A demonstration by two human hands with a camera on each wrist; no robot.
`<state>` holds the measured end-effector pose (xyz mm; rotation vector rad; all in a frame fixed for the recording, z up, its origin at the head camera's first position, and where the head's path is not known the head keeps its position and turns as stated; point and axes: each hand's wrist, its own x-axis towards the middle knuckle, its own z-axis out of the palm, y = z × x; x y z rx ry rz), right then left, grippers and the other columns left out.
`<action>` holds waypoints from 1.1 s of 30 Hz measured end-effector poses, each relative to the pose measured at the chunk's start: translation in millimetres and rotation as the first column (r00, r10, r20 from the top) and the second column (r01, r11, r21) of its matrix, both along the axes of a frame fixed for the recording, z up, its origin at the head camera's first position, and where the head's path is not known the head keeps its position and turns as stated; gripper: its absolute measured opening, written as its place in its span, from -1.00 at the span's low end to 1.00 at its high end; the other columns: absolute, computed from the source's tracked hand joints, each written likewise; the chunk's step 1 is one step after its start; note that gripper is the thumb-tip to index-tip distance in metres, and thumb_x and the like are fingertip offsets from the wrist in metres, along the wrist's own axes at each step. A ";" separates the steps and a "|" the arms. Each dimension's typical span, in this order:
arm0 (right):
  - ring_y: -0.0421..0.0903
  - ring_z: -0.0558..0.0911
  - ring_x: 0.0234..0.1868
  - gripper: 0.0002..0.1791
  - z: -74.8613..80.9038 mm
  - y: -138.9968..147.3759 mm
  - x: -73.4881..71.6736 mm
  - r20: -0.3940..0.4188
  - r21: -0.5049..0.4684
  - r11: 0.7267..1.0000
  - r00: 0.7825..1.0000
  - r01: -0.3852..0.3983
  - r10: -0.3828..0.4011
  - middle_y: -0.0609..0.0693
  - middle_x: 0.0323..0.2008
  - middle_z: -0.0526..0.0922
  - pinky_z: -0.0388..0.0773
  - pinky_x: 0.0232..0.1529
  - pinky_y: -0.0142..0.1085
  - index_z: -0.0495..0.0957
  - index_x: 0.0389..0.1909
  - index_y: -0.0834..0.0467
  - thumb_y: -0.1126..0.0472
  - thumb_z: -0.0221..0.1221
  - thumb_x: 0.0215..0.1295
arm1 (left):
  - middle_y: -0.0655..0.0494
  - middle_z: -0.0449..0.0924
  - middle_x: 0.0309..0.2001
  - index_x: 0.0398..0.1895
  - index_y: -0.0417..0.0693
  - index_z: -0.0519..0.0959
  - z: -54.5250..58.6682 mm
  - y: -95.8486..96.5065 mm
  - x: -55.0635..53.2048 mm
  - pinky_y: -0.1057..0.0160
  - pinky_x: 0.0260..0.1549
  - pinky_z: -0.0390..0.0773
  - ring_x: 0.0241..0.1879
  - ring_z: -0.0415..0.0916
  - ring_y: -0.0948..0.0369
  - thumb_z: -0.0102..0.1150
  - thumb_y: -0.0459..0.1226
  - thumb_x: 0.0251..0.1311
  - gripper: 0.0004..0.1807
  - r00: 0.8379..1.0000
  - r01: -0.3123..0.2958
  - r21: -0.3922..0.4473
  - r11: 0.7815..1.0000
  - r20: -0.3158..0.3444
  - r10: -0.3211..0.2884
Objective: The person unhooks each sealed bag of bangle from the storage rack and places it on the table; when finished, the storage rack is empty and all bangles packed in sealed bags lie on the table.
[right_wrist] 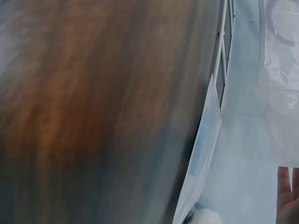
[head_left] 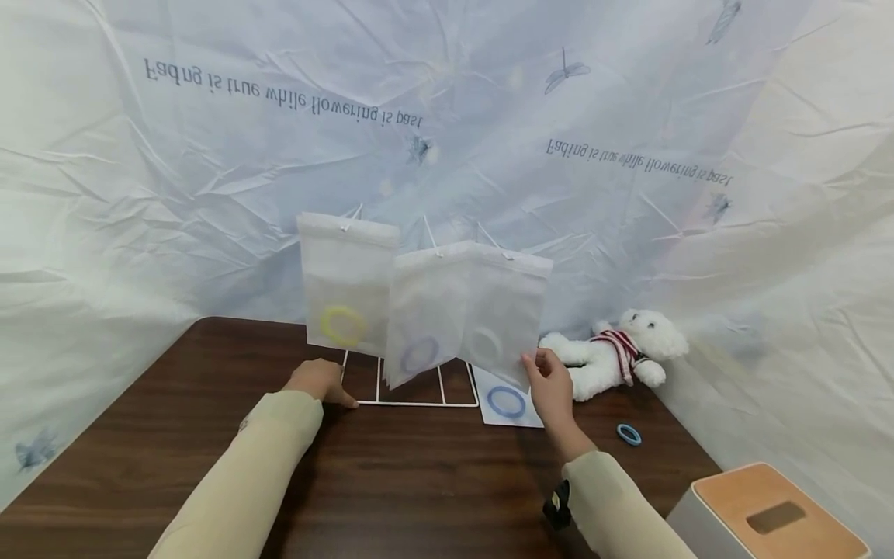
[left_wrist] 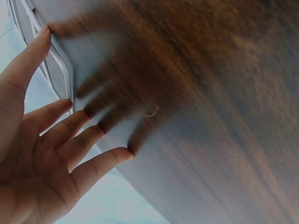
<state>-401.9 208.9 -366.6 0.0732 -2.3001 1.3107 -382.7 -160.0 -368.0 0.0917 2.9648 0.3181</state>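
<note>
Three frosted zip bags hang from the hooks of a white wire rack [head_left: 419, 404]. Inside the left bag [head_left: 349, 268] is a yellow ring [head_left: 325, 324]; the middle bag [head_left: 426, 299] shows a pale purple ring and the right bag [head_left: 513, 299] a whitish one. My right hand [head_left: 552, 388] pinches the right bag at its lower right edge, and only its fingertips area [right_wrist: 284, 186] enters the right wrist view. At the rack's front left corner rests my left hand [head_left: 316, 379]. Its fingers spread straight in the left wrist view, thumb and index fingertip on the wire.
Flat on the table right of the rack lies a white sheet-like bag [head_left: 493, 415] with a blue ring. Farther right are a white teddy bear [head_left: 594, 373], a loose blue ring [head_left: 619, 435] and a tissue box [head_left: 726, 489]. Printed cloth hangs behind the wooden table [head_left: 419, 481].
</note>
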 end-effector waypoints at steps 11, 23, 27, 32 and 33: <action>0.02 0.62 -0.01 -0.67 -5.0 9.0 23.1 -0.103 -0.002 1.000 0.995 -0.004 0.004 0.16 -0.04 0.67 0.47 -0.07 -0.19 0.58 0.02 0.15 0.00 0.07 0.52 | -0.33 0.52 0.16 0.29 -0.36 0.45 -0.7 -0.4 1.3 -0.14 0.02 0.51 0.11 0.48 -0.26 0.42 0.10 0.08 -0.12 1.000 -0.002 -0.001 1.000 0.005 0.002; 0.16 0.55 0.12 -0.63 3.9 15.1 47.6 -0.139 -0.044 0.999 0.990 -0.008 0.002 0.26 0.05 0.61 0.43 0.11 0.07 0.51 0.08 0.21 0.00 -0.02 0.57 | -0.34 0.48 0.20 0.30 -0.34 0.45 -2.2 -2.3 -6.8 -0.16 0.05 0.49 0.12 0.46 -0.27 0.42 0.13 0.06 -0.10 0.999 -0.009 0.003 1.000 0.038 0.009; 0.18 0.53 0.14 -0.62 11.5 13.7 54.3 -0.137 -0.041 0.999 0.991 -0.002 -0.003 0.29 0.09 0.58 0.41 0.10 0.08 0.48 0.10 0.22 0.00 -0.05 0.58 | -0.37 0.42 0.26 0.35 -0.35 0.39 0.6 -3.9 -7.2 -0.18 0.11 0.44 0.20 0.40 -0.29 0.38 0.15 0.09 -0.06 0.998 -0.004 -0.002 1.000 0.060 0.005; 0.03 0.53 0.04 -0.60 19.7 13.5 62.5 -0.135 -0.033 0.999 0.990 0.032 -0.036 0.24 0.06 0.60 0.40 -0.03 -0.13 0.47 0.11 0.22 -0.01 -0.08 0.59 | -0.35 0.42 0.27 0.38 -0.32 0.37 1.3 -6.4 -8.1 -0.17 0.11 0.44 0.20 0.39 -0.28 0.35 0.15 0.13 -0.08 0.998 -0.001 -0.003 1.000 0.066 0.001; -0.02 0.53 -0.02 -0.61 21.4 13.9 64.6 -0.136 -0.034 0.999 0.990 0.042 -0.047 0.23 0.02 0.62 0.39 -0.08 -0.20 0.47 0.11 0.22 0.00 -0.08 0.59 | -0.34 0.43 0.26 0.38 -0.31 0.37 0.4 -6.8 -9.0 -0.17 0.11 0.44 0.20 0.40 -0.28 0.35 0.14 0.13 -0.08 0.998 0.000 -0.001 1.000 0.064 0.000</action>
